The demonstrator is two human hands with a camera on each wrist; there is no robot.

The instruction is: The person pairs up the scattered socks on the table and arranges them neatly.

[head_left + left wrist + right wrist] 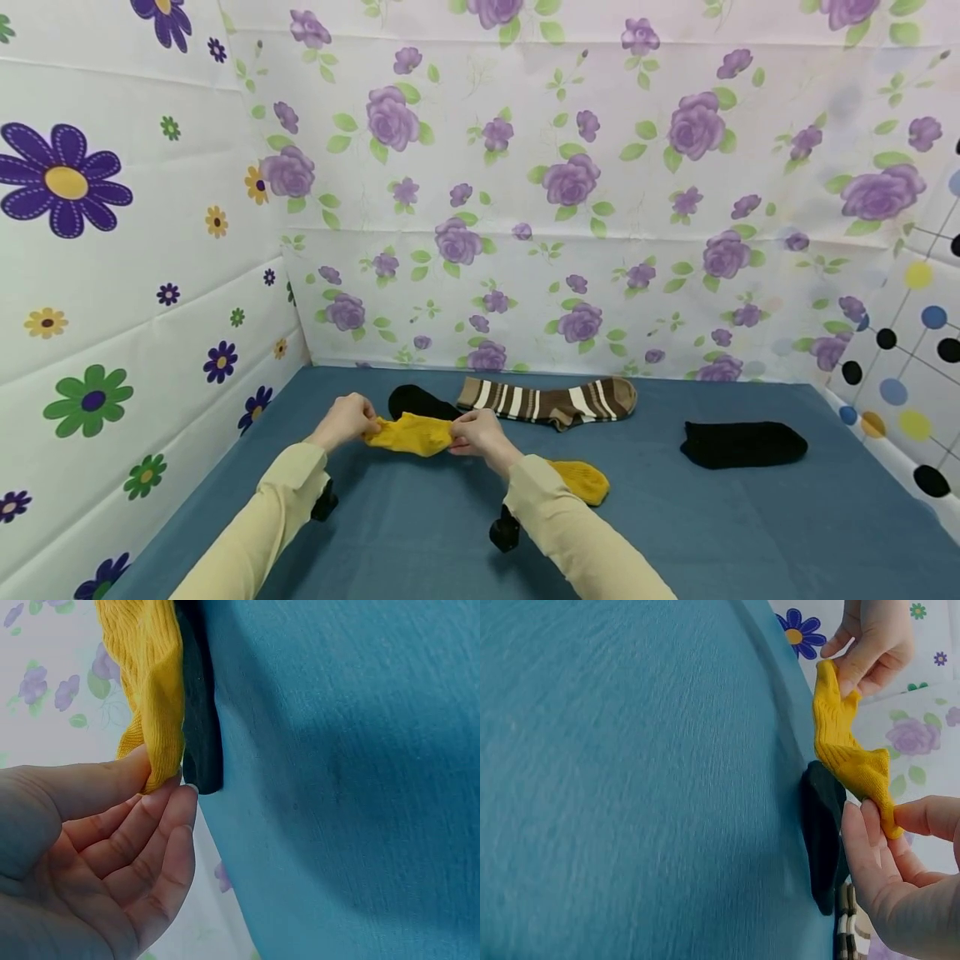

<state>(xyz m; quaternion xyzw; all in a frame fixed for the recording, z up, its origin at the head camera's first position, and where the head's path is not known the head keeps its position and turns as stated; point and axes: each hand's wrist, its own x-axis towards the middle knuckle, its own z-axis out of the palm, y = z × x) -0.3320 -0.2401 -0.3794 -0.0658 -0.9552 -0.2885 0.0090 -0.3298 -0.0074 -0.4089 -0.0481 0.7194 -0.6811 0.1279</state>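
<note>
A yellow ribbed sock (411,434) is stretched sideways between both hands above the blue cloth. My left hand (347,422) pinches one end of it between thumb and fingers, as the left wrist view also shows on the sock (161,682). At the other end, my right hand (482,435) pinches the sock with thumb and fingertips; the right wrist view shows both grips on the sock (847,750). Just behind the held sock lies a black sock (412,401), partly hidden by it. A second yellow sock (588,482) lies beside the right forearm, which covers part of it.
A brown, white-striped sock (555,402) lies at the back middle of the blue cloth (720,533). Farther right is another black sock (742,444), lying flat. Flowered sheets (517,283) rise at the back and left, and a dotted sheet (900,392) at the right.
</note>
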